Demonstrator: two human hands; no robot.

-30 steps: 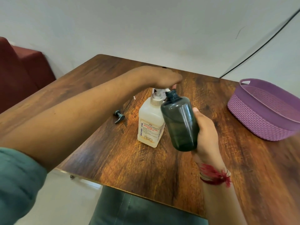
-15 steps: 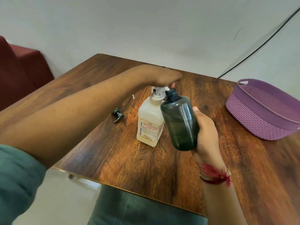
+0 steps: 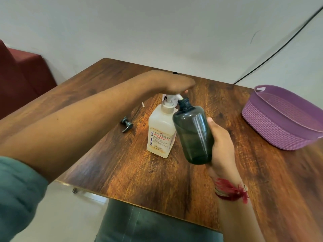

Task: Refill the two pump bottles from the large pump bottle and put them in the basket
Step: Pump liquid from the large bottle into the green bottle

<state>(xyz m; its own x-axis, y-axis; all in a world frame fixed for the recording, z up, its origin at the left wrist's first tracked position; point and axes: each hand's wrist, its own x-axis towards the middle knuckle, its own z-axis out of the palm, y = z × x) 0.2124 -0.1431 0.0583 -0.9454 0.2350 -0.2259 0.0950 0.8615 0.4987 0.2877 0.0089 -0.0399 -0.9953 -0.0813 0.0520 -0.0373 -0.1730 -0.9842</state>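
Left hand (image 3: 176, 82) lay flat, pressing pump of large pump bottle (image 3: 161, 135), right hand (image 3: 221, 142) gripped tilted dark bottle (image 3: 193, 135), open neck at nozzle, contents unclear, purple basket (image 3: 279, 133) right.

We find the large pump bottle (image 3: 161, 135) upright mid-table (image 3: 139, 172), our left hand (image 3: 176, 82) on top of its pump. At its three o'clock our right hand (image 3: 222, 145) holds the small bottle (image 3: 193, 135) just beside it, mouth up at the spout, with the basket (image 3: 272, 130) farther out on the table; the loose pump head (image 3: 126, 124) lies at nine o'clock.
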